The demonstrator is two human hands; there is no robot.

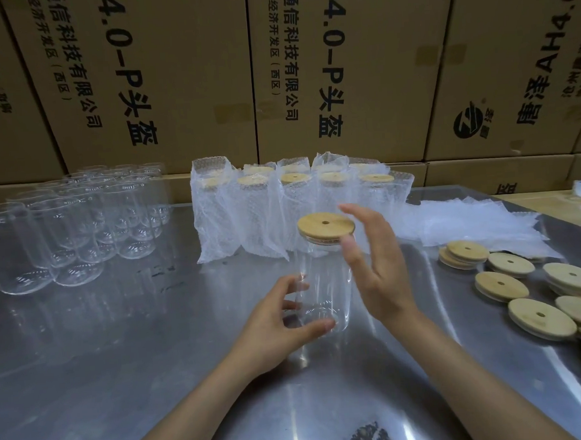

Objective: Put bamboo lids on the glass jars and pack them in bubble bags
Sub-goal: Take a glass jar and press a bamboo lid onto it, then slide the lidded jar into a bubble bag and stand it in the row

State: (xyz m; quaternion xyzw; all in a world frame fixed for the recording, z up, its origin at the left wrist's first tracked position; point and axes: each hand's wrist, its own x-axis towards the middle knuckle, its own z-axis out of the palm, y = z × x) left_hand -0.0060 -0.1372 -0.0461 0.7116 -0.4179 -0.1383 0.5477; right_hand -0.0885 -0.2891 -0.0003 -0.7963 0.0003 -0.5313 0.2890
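Left hand (278, 326) grips the lower body of the glass jar (323, 285), fingers curled round it, jar upright on the steel table (122, 383). Right hand (373, 265) is spread, thumb touching the bamboo lid (326, 227) seated on the jar. Bagged jars (281, 206) stand behind; loose lids (540, 316) lie right.

Even, fairly dim overhead light is falling on the scene, and the steel desk (128, 365) is throwing back broad soft glare. Wide-angle distortion is bending the boxes (171, 74) at the edges; the right hand (373, 265) is blurring slightly.

Steel table (122, 383); printed cardboard boxes (157, 75) behind.
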